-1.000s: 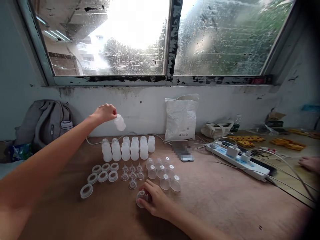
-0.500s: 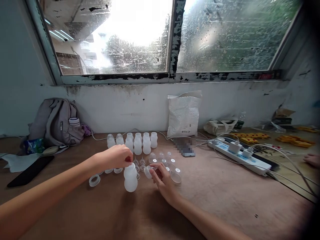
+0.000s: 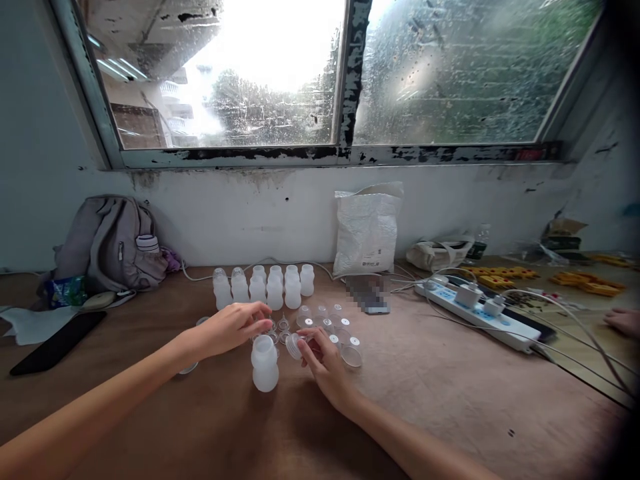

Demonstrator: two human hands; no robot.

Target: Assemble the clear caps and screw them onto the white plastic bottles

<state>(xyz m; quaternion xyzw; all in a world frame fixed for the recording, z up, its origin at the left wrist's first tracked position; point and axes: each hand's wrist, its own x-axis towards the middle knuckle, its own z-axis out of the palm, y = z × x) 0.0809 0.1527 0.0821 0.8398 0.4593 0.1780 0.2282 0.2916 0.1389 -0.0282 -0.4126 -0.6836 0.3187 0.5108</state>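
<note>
A frosted white baby bottle (image 3: 265,365) stands upright with its mouth uncovered, between my two hands. My left hand (image 3: 235,328) is just behind and left of its neck, fingers stretched out and apart, holding nothing that I can see. Those fingertips are close to several clear bottle teats (image 3: 284,327). To the right of the bottle, my right hand (image 3: 325,363) pinches a clear screw ring (image 3: 294,345), tilted on its side. Another ring (image 3: 189,368) lies on the table, partly covered by my left forearm. Clear domed caps (image 3: 352,355) are grouped beyond my right hand.
Several frosted bottles (image 3: 275,290) stand in rows at the back. Behind the caps lies a phone (image 3: 377,308), near a white bag (image 3: 367,230). A power strip (image 3: 510,333) with cables is at right, a backpack (image 3: 107,247) at left. Another person's hand (image 3: 623,321) shows far right.
My left hand has let go of the bottle's neck, moved slightly left and opened its fingers. The bottle now stands a little nearer and to the right. My right hand still holds the ring.
</note>
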